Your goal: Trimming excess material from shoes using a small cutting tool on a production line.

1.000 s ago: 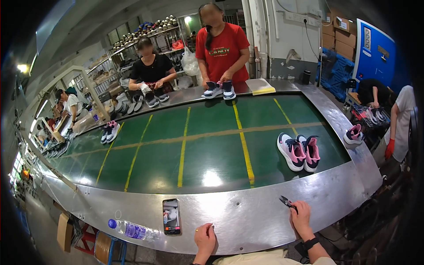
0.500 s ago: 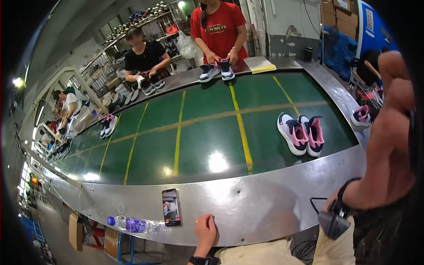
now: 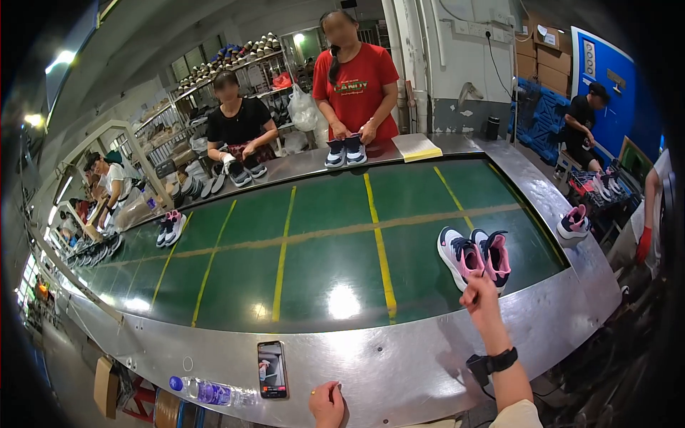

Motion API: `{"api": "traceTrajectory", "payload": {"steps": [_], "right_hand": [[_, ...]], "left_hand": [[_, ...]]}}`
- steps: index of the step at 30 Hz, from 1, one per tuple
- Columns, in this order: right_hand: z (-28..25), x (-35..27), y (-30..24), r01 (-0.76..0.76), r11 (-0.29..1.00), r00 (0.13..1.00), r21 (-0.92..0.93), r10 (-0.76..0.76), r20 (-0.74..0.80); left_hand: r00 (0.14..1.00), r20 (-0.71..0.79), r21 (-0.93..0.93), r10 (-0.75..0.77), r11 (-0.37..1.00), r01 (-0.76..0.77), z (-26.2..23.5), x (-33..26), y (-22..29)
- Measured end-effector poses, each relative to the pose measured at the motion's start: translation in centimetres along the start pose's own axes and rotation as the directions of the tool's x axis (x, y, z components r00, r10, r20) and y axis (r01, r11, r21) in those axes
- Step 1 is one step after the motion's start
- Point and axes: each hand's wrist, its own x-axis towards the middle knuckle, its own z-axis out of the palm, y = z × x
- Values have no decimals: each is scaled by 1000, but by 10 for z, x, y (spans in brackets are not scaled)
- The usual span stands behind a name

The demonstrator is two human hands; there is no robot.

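A pair of white, navy and pink sneakers stands on the green belt at the right: the left sneaker [image 3: 457, 251] and the right sneaker [image 3: 498, 258]. My right hand [image 3: 481, 292] is at their near end, in front of the heels. Its thumb and index finger are apart with nothing seen between them; whether it touches a shoe, I cannot tell. Loosely curled, my left hand [image 3: 327, 405] rests by the near edge of the metal table, a ring on one finger. Nothing shows in it. To its left lies a phone [image 3: 272, 371] with a lit screen.
A water bottle [image 3: 210, 391] lies left of the phone. Another sneaker [image 3: 573, 224] sits on the right metal rim. Across the green belt [image 3: 328, 264], a person in red holds dark-and-white sneakers [image 3: 345, 151]; one in black handles shoes [image 3: 239, 173]. A yellow-edged pad [image 3: 417, 148] lies there.
My right hand has come down and left from the right side to the sneakers. The view has tilted up. The person in red has brought their two shoes together.
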Motion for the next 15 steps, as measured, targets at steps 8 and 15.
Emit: {"api": "traceTrajectory", "payload": {"steps": [8, 15], "right_hand": [[-55, 1, 97, 154, 273, 906, -950, -423, 25], [-48, 1, 103, 148, 188, 884, -971, -464, 45]], "left_hand": [[997, 30, -43, -75, 996, 77, 2, 3, 8], [1000, -5, 3, 4, 1000, -4, 5, 1, -3]]}}
